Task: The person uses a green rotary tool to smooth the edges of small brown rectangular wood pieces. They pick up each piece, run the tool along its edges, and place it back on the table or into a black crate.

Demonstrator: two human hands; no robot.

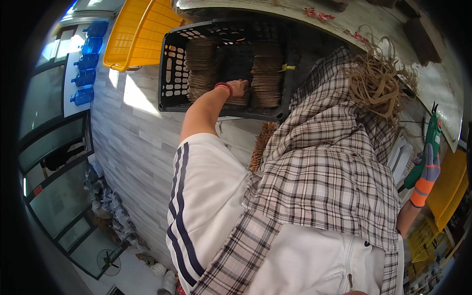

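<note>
My left hand (238, 88), with a red bead bracelet on its wrist, reaches down into a black plastic crate (281, 113). Its fingers are bunched together between two stacks of thin brown pieces; their tips are partly hidden, and what they hold I cannot make out. One stack (200, 64) fills the crate's left side, and the other stack (267, 81) stands at the right. Out to the far right, my right hand (429, 167), in a grey and orange glove, grips a green handheld electric cutter (432, 135) with its pointed black jaws upward.
A plaid cloth (319, 167) covers my lap. Beside the workbench (442, 98) hangs a tangle of brown fibre strips (378, 83). A yellow basket (140, 37) stands behind the crate; blue water jugs (88, 62) line the left wall. More yellow baskets (450, 187) are at right.
</note>
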